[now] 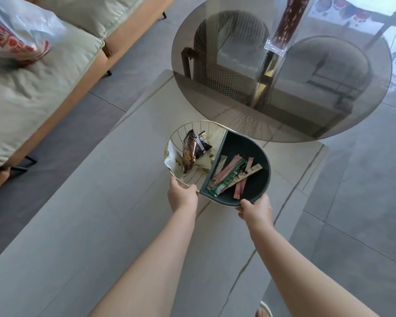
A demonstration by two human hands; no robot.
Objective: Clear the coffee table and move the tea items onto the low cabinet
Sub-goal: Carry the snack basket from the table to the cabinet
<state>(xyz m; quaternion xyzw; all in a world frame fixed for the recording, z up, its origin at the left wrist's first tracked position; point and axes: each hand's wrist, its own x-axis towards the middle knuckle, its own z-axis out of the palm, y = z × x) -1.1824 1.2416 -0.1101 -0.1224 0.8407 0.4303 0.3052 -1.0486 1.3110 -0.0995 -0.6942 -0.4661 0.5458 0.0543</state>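
Observation:
A round two-part snack tray (266,161) is over the pale stone coffee table (124,191). Its left half is a gold wire basket with a brown snack packet (191,149) and pale wrappers. Its right half is a dark green dish with several pink, green and beige drink sachets (233,177). My left hand (182,194) grips the wire rim at the near left. My right hand (256,209) grips the dish's near right edge, thumb on top. Whether the tray rests on the table or is lifted I cannot tell.
A round smoked-glass tabletop (329,120) overlaps the stone table at the far right, with a clear packet of a dark red stick (286,26) on it. A sofa with pale cushions (44,88) and a plastic bag (16,35) stands at the left. Grey floor tiles lie between.

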